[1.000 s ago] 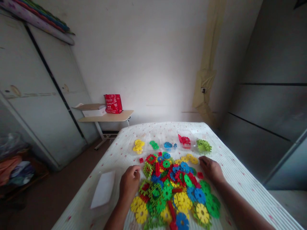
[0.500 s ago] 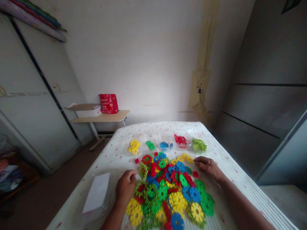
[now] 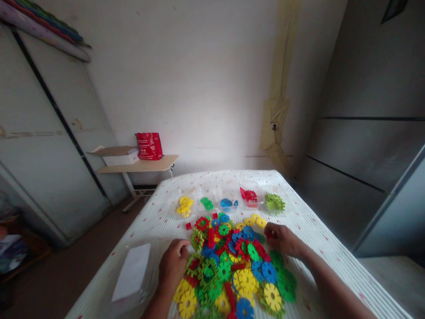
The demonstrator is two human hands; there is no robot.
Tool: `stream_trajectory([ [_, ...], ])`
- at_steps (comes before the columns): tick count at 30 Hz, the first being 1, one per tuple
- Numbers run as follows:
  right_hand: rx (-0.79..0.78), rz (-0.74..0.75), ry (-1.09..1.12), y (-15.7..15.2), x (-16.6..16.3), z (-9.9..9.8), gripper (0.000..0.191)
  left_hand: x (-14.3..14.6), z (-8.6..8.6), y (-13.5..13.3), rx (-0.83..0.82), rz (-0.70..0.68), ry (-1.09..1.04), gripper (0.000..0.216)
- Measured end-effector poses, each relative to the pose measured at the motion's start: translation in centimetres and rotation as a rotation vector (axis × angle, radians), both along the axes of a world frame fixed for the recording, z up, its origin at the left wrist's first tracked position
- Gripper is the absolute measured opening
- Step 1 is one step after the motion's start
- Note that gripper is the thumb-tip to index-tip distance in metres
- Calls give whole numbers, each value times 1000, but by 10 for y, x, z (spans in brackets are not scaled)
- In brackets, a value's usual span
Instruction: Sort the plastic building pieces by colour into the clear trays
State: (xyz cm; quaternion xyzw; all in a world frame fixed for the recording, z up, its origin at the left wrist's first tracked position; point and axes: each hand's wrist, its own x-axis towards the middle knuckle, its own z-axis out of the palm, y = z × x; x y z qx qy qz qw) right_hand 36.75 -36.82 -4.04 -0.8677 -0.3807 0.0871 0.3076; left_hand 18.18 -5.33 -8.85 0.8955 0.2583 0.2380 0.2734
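Note:
A heap of plastic building pieces (image 3: 245, 279), with notched discs, square frames and bars in several colours, spreads between my hands. At its right edge my right hand (image 3: 282, 239) is closed, fingertips down on a small red square piece (image 3: 269, 235) that they partly cover. On the left side of the heap my left hand (image 3: 174, 261) rests with its fingers curled in beside a green square frame (image 3: 197, 239). What lies inside those fingers, if anything, is hidden. Green notched discs (image 3: 287, 283) lie below my right hand.
Along the far side stand clear trays holding yellow discs (image 3: 184, 204), green discs (image 3: 207, 204), blue discs (image 3: 226, 203), red pieces (image 3: 249, 195) and light-green pieces (image 3: 275, 202). A clear plastic box (image 3: 151, 274) with white paper (image 3: 132, 271) lies left of my left hand.
My right hand has come slightly nearer, from beside the yellow discs onto the red square piece, and its fingers have curled in. My left hand stays in place.

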Motion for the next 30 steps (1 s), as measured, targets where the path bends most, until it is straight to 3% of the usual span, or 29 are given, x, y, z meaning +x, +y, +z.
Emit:
stream_trajectory([
  [5, 169, 92, 244, 3, -7, -2, 23, 0, -2, 1, 19, -14, -11, 22],
  [12, 124, 183, 339, 12, -20, -2, 35, 0, 0, 0, 22, -17, 8, 23],
  [21, 66, 157, 69, 21, -25, 2, 16, 0, 1, -1, 24, -3, 12, 23],
  [25, 112, 138, 112, 20, -20, 0, 11, 0, 0, 0, 20, -3, 8, 23],
  [30, 187, -15, -77, 25, -3, 17, 12, 0, 1, 0, 13, -6, 25, 23],
])
